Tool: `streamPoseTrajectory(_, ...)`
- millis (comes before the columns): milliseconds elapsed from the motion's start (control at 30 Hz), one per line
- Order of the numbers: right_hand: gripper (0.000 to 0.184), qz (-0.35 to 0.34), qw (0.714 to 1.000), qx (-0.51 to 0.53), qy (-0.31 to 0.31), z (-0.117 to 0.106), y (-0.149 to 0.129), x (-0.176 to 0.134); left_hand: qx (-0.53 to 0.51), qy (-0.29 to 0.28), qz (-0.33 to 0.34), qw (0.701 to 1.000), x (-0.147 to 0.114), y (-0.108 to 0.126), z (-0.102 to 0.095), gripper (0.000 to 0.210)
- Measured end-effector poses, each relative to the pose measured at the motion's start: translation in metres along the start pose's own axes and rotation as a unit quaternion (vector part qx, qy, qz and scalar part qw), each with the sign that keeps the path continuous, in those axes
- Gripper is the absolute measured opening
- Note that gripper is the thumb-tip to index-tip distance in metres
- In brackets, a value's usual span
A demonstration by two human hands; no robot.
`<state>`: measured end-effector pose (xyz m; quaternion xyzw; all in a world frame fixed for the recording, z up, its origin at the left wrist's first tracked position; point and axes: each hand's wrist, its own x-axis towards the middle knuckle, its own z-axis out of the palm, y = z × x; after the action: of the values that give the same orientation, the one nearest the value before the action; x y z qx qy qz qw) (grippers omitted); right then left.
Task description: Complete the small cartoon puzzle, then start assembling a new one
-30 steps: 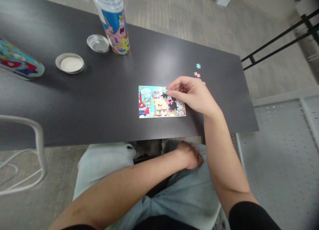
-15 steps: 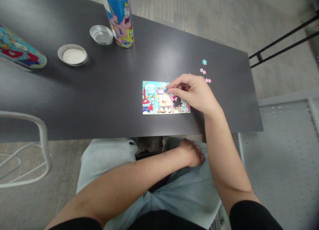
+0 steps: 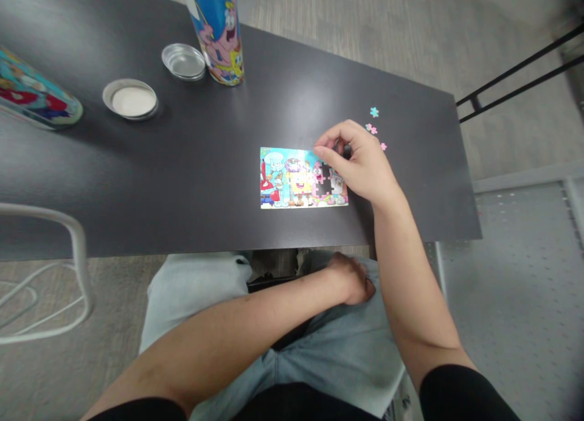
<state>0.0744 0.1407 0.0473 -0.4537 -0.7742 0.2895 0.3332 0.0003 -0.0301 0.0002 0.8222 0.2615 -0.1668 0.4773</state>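
A small jigsaw puzzle (image 3: 274, 184) with bright cartoon figures lies flat near the table's front edge. Dark gaps show in its right half. Over its upper right edge, my right hand (image 3: 360, 159) pinches a puzzle piece between thumb and forefinger; the piece is mostly hidden by the fingertips. Beyond that hand lie a loose teal piece (image 3: 375, 112) and some pink pieces (image 3: 372, 129), partly behind the knuckles. My left hand (image 3: 351, 281) rests on my right thigh below the table edge, its fingers curled in and nothing visible in them.
A cartoon-printed tube (image 3: 221, 41) stands at the back of the dark table (image 3: 182, 184). Another printed tube (image 3: 36, 92) is at the far left. Between them lie a shallow metal lid (image 3: 184, 62) and a white-centred lid (image 3: 132, 100). A white tubular frame (image 3: 77, 250) stands at the left.
My right hand has shifted slightly right and away from me, from over the puzzle to its upper edge, uncovering more of the gap. My left hand stays on the thigh.
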Motion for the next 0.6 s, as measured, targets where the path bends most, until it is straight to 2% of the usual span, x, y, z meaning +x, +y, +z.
streamPoseTrajectory(133, 0.01, 0.002, 0.998, -0.004, 0.063, -0.019, 0.015, 0.001, -0.003, 0.01, 0.009, 1.0, -0.004, -0.001, -0.001, 0.068)
streamPoseTrajectory(233, 0.015, 0.042, 0.99, -0.026, 0.129, -0.043, 0.043, -0.002, 0.001, 0.01, 0.014, 1.0, -0.005, -0.004, -0.002, 0.066)
streamPoseTrajectory(333, 0.03, 0.098, 0.976, -0.029, 0.19, -0.064, 0.074, -0.006, 0.011, 0.006, 0.015, 1.0, -0.004, -0.005, -0.004, 0.067)
streamPoseTrajectory(433, 0.045, 0.152, 0.97, -0.057, 0.183, -0.072, 0.088, -0.009, 0.02, 0.001, 0.016, 1.0, -0.004, -0.005, -0.006, 0.069)
streamPoseTrajectory(533, 0.057, 0.158, 0.97, -0.094, 0.16, -0.068, 0.084, -0.009, 0.022, -0.001, 0.016, 1.0, -0.004, -0.005, -0.006, 0.07)
streamPoseTrajectory(600, 0.058, 0.16, 0.968, -0.116, 0.156, -0.065, 0.078, -0.007, 0.024, 0.001, 0.014, 1.0, -0.005, -0.006, -0.005, 0.069)
